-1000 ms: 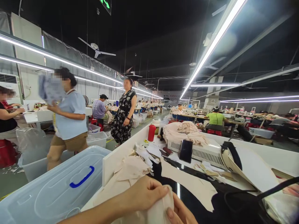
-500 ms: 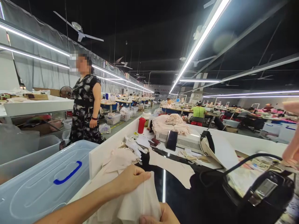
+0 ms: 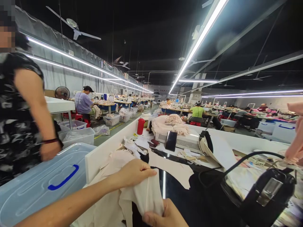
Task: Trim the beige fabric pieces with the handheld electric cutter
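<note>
My left hand (image 3: 132,173) pinches the top edge of a piece of cream fabric (image 3: 146,195) and holds it up over the dark worktable (image 3: 203,201). At the bottom edge of the view, my right hand (image 3: 163,217) grips the lower end of the same piece. A heap of more cream fabric pieces (image 3: 113,160) lies just behind my left hand, against the table's white side wall (image 3: 106,151).
A clear plastic bin with a blue handle (image 3: 47,183) stands left of the table, and a person in a dark patterned dress (image 3: 21,110) stands close beside it. On the table are a black iron-like tool (image 3: 267,195), a red bottle (image 3: 140,126), a phone (image 3: 170,141) and a white box (image 3: 189,142). Seated workers fill the hall behind.
The person in the patterned dress walked closer and now stands beside the bin. My hands keep hold of the fabric; the right hand shows a little more at the bottom edge.
</note>
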Demonstrator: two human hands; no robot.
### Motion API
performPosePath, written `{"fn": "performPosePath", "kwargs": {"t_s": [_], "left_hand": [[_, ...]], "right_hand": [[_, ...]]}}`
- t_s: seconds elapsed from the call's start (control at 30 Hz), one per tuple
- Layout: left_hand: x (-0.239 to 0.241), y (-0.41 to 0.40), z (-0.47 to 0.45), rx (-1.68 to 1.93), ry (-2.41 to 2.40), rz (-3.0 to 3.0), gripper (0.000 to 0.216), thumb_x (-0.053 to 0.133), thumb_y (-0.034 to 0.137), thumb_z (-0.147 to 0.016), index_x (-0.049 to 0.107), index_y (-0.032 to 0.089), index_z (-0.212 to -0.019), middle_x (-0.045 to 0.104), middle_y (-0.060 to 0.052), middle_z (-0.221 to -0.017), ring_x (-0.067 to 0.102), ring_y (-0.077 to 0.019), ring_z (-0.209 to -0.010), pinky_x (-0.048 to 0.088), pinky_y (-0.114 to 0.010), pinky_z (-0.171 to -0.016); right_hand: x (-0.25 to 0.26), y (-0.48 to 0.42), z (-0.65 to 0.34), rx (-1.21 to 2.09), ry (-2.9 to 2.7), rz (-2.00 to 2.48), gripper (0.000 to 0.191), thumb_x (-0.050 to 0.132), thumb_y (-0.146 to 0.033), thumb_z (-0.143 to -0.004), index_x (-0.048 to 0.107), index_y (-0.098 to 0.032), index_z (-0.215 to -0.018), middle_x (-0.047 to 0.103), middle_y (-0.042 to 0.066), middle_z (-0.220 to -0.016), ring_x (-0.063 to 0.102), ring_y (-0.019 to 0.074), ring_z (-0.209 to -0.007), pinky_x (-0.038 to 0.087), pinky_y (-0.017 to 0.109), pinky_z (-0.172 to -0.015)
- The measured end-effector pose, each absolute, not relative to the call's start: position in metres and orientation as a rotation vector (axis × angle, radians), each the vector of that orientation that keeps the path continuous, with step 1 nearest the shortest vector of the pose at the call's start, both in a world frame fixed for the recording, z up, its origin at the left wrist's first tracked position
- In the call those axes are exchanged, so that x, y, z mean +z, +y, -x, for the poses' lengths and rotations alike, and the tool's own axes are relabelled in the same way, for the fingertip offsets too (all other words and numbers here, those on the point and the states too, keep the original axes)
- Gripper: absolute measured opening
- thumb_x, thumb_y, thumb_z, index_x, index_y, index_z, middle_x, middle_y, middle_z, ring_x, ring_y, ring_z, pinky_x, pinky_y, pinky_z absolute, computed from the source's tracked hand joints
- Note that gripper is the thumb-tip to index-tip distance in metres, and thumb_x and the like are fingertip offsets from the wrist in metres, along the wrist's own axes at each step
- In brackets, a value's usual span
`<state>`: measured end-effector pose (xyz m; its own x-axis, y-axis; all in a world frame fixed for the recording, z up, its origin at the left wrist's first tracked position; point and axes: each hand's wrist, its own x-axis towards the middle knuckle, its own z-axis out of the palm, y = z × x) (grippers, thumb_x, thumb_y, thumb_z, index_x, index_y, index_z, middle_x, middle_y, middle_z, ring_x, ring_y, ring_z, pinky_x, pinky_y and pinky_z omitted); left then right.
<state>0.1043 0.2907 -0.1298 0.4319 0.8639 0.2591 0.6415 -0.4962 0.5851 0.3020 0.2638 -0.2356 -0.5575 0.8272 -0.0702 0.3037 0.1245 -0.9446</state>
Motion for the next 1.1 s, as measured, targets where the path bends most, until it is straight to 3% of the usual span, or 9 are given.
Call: {"fn": "performPosePath", "kwargs": {"t_s": [0.13, 0.27, 0.4, 0.57, 0.7, 0.8, 0.9, 1.0, 1.1], "left_hand": [[-0.109, 0.303, -0.115, 0.882, 1.217, -2.654, 0.058, 0.043, 0.056, -0.111, 0.05, 0.02, -0.067, 0.054, 0.002, -0.066, 0.048, -0.0141, -0.063, 0.026, -0.03, -0.058], [-0.146, 0.296, -0.136, 0.895, 0.988, -2.964, 0.065, 0.035, 0.067, -0.111, 0.062, 0.02, -0.076, 0.061, -0.001, -0.071, 0.056, -0.0158, -0.065, 0.031, -0.029, -0.056], [-0.226, 0.279, -0.154, 0.9, 0.835, -3.307, 0.061, 0.053, 0.074, -0.101, 0.063, 0.019, -0.08, 0.064, 0.002, -0.07, 0.058, -0.0166, -0.058, 0.033, -0.034, -0.051], [-0.267, 0.266, -0.157, 0.716, 0.97, -3.201, 0.055, 0.093, 0.061, -0.075, 0.064, 0.022, -0.1, 0.074, 0.003, -0.1, 0.068, -0.0213, -0.083, 0.046, -0.036, -0.069], [-0.258, 0.262, -0.149, 0.659, 0.967, -3.105, 0.048, 0.093, 0.047, -0.082, 0.063, 0.024, -0.112, 0.074, 0.003, -0.111, 0.067, -0.0224, -0.091, 0.046, -0.036, -0.075], [-0.258, 0.26, -0.145, 0.645, 0.964, -3.059, 0.046, 0.091, 0.043, -0.086, 0.063, 0.025, -0.118, 0.073, 0.002, -0.117, 0.066, -0.0237, -0.096, 0.048, -0.036, -0.079], [-0.261, 0.258, -0.144, 0.65, 0.961, -3.023, 0.047, 0.091, 0.038, -0.086, 0.062, 0.025, -0.12, 0.072, 0.001, -0.12, 0.065, -0.0243, -0.098, 0.05, -0.037, -0.085], [-0.262, 0.256, -0.145, 0.673, 0.964, -3.015, 0.048, 0.092, 0.035, -0.085, 0.061, 0.024, -0.12, 0.071, 0.001, -0.12, 0.064, -0.0247, -0.099, 0.052, -0.037, -0.086], [-0.256, 0.253, -0.145, 0.719, 0.964, -3.04, 0.051, 0.094, 0.035, -0.083, 0.061, 0.023, -0.12, 0.071, 0.001, -0.119, 0.064, -0.0245, -0.097, 0.053, -0.037, -0.086]], "right_hand": [[-0.22, 0.286, -0.316, 1.162, -1.962, 1.153, 0.051, 0.057, -0.068, -0.09, 0.056, -0.022, -0.071, 0.047, -0.004, -0.055, 0.043, 0.0118, -0.047, 0.038, 0.025, -0.049], [-0.212, 0.307, -0.341, 0.797, -2.043, 1.215, 0.027, 0.049, -0.033, -0.094, 0.072, -0.02, -0.089, 0.07, 0.006, -0.085, 0.067, 0.0227, -0.082, 0.052, 0.032, -0.079], [-0.221, 0.312, -0.366, 0.52, -2.208, 1.349, 0.061, 0.041, -0.003, -0.077, 0.078, -0.021, -0.121, 0.076, 0.009, -0.114, 0.071, 0.0249, -0.11, 0.051, 0.034, -0.097], [-0.234, 0.312, -0.379, 0.2, -2.351, 1.512, 0.061, 0.039, 0.004, -0.089, 0.076, -0.024, -0.129, 0.077, 0.008, -0.114, 0.073, 0.0239, -0.108, 0.055, 0.031, -0.092], [-0.232, 0.319, -0.388, -0.136, -2.296, 1.683, 0.049, 0.045, 0.003, -0.095, 0.076, -0.016, -0.128, 0.075, 0.018, -0.122, 0.069, 0.0374, -0.117, 0.054, 0.05, -0.098], [-0.23, 0.32, -0.392, -0.307, -2.241, 1.73, 0.052, 0.044, 0.008, -0.093, 0.073, -0.012, -0.132, 0.07, 0.026, -0.133, 0.062, 0.0432, -0.13, 0.051, 0.059, -0.103], [-0.232, 0.312, -0.391, -0.361, -2.312, 1.612, 0.064, 0.043, 0.014, -0.088, 0.072, -0.02, -0.135, 0.07, 0.018, -0.138, 0.063, 0.0352, -0.131, 0.053, 0.049, -0.104], [-0.239, 0.301, -0.388, -0.355, -2.432, 1.423, 0.068, 0.044, 0.015, -0.085, 0.076, -0.03, -0.125, 0.078, 0.005, -0.121, 0.072, 0.0241, -0.113, 0.057, 0.036, -0.094], [-0.246, 0.293, -0.387, -0.376, -2.448, 1.33, 0.067, 0.042, 0.016, -0.08, 0.077, -0.027, -0.119, 0.08, 0.004, -0.11, 0.076, 0.0228, -0.096, 0.059, 0.033, -0.081]]}}
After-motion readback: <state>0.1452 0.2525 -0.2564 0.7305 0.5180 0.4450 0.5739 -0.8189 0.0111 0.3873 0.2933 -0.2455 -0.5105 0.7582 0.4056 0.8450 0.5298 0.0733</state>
